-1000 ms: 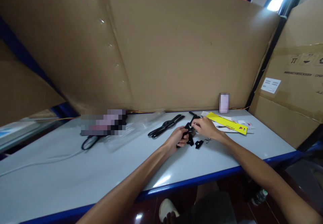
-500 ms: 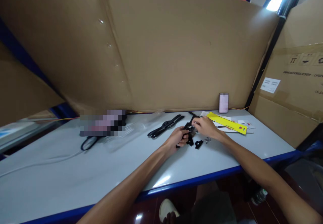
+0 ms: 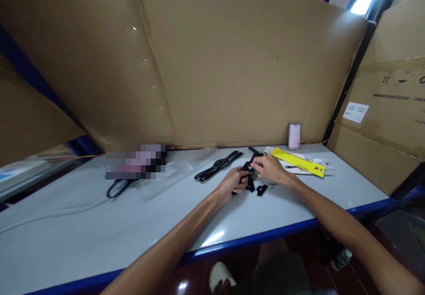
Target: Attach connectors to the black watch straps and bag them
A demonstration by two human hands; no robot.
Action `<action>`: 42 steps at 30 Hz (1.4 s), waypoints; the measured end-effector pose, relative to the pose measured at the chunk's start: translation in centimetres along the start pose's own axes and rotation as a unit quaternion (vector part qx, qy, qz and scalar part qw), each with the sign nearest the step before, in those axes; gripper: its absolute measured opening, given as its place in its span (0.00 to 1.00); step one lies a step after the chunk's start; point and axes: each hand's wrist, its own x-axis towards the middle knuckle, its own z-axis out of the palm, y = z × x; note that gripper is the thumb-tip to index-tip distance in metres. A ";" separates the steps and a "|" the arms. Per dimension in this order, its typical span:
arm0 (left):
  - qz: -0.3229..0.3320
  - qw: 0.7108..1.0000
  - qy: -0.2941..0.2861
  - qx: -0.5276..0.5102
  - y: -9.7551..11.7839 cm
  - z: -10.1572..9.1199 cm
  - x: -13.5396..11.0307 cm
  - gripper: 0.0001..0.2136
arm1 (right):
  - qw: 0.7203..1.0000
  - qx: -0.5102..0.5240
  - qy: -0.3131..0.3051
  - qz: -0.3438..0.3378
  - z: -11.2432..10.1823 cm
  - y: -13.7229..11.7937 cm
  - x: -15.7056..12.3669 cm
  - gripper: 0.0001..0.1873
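Observation:
My left hand is curled round the lower end of a black plastic part that rests low over the white table. At the part's upper end, my right hand pinches it with its fingertips. Just in front of the hands lie a small black piece and a small metal fastener. To the left lies a long black two-armed part.
A yellow card lies on white paper sheets behind my right hand. A clear plastic bag and a black cable loop lie to the left. Brown cardboard walls the back, and a carton stands at the right.
My right hand's fingers have shifted slightly on the black part. Otherwise nothing has visibly moved.

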 end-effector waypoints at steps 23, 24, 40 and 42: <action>0.083 0.996 0.037 -0.024 0.2 1.0 -0.6 0.13 | 0.998 -0.060 0.008 -0.011 -0.5 0.0 -0.2 0.20; 0.088 0.995 0.045 -0.021 0.2 1.1 -0.7 0.14 | 0.998 -0.066 0.006 -0.018 -0.5 -0.1 -0.3 0.21; 0.100 0.994 0.051 0.007 0.3 1.7 -1.0 0.15 | 0.994 -0.109 0.002 -0.022 0.0 -0.4 -0.6 0.18; 0.096 0.994 0.044 -0.012 0.2 1.5 -0.8 0.17 | 0.995 -0.095 0.009 -0.009 0.0 -0.4 -0.6 0.21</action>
